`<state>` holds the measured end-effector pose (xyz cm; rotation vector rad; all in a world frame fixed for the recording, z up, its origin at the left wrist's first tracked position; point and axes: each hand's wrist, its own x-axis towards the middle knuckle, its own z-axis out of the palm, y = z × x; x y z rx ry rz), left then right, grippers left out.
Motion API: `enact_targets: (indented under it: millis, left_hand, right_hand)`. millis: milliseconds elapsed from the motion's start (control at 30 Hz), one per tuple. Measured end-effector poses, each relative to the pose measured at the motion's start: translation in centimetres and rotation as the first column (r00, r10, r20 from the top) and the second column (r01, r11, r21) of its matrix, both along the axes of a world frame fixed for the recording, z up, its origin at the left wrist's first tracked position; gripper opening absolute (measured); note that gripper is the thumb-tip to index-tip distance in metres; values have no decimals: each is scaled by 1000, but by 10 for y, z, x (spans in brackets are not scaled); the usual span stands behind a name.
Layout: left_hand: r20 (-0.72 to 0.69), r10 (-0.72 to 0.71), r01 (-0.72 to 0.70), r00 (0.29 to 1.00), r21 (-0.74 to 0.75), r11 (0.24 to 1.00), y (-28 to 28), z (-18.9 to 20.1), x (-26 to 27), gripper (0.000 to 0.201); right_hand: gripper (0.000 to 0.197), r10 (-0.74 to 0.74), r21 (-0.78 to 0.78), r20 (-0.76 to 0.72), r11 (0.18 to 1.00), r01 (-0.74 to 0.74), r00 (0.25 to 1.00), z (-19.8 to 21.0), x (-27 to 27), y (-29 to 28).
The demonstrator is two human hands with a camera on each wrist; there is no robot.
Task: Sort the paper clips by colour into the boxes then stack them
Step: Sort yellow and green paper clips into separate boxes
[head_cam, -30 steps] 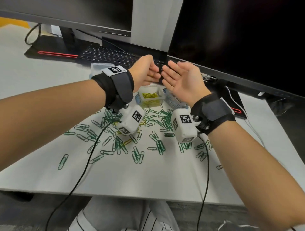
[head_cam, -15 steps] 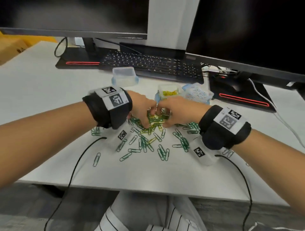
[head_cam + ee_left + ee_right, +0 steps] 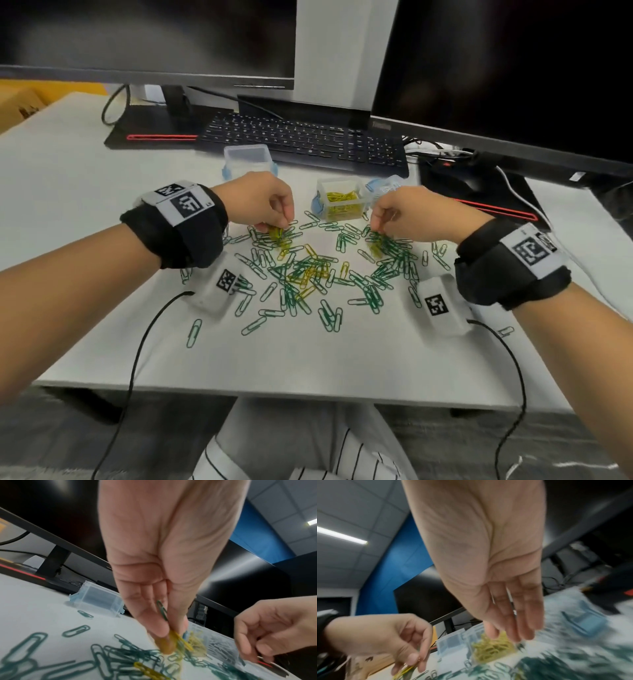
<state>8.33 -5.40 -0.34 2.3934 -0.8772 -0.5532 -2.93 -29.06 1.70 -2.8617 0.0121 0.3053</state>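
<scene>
Green and yellow paper clips (image 3: 308, 270) lie scattered across the white table (image 3: 308, 363). My left hand (image 3: 274, 229) pinches yellow paper clips (image 3: 178, 638) at the pile's far left, and a green clip (image 3: 162, 609) lies against its fingers. My right hand (image 3: 375, 229) hovers over the pile's far right with thumb and fingertips closed on clips there; their colour is blurred. Between the hands stands a clear box (image 3: 342, 202) that holds yellow clips. An empty clear box (image 3: 246, 159) sits behind the left hand.
A third clear box (image 3: 387, 186) lies behind the right hand. A black keyboard (image 3: 301, 140), a mouse (image 3: 459, 181) and two monitors line the back. Cables run from both wrists over the table's front edge.
A second ago both hands were raised before the keyboard, palms facing. They dropped together onto the pile's middle, then drew apart, each now pinching clips at the pile's far side.
</scene>
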Motion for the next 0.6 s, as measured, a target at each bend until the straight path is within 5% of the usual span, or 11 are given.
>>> enact_targets:
  millis: [100, 267, 600]
  left_hand:
    - [-68, 14, -18, 998, -65, 998, 0, 3, -4, 6]
    - [-190, 38, -74, 981, -182, 980, 2, 6, -11, 9]
    - [-200, 103, -147, 974, -219, 965, 1, -2, -9, 18]
  right_hand:
    - [24, 103, -56, 54, 993, -100, 993, 4, 3, 21]
    - [14, 271, 36, -152, 962, -269, 950, -15, -1, 43]
    - [3, 235, 5, -93, 972, -236, 967, -29, -2, 33]
